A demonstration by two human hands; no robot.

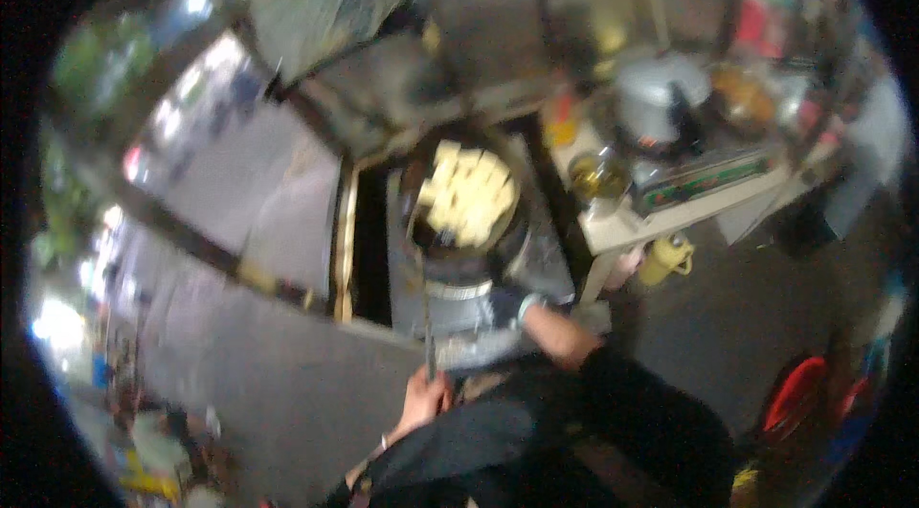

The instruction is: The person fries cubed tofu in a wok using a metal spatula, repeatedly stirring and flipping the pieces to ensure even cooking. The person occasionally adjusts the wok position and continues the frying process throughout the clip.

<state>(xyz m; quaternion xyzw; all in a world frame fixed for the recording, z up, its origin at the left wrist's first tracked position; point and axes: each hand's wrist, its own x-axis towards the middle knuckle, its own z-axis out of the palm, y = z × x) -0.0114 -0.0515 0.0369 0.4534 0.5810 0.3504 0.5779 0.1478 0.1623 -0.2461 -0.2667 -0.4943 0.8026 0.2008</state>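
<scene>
A round dark pan (423, 231) holds many pale yellow blocks of food (470, 195), packed close together. My left hand (425, 397) is closed on a long thin metal utensil (428, 335), whose far end reaches the near left rim of the pan. In a dark glove with a pale cuff, my right hand (508, 307) is at the near right side of the stove, just below the pan. Blur hides its fingers and whether it grips anything.
Right of the stove, a pale counter (660, 221) bears a glass jar (599, 177), a large metal pot (660, 91) and a dish of orange-brown food (743, 98). A yellow jug (666, 260) is below its edge. A metal frame (194, 246) runs along the left.
</scene>
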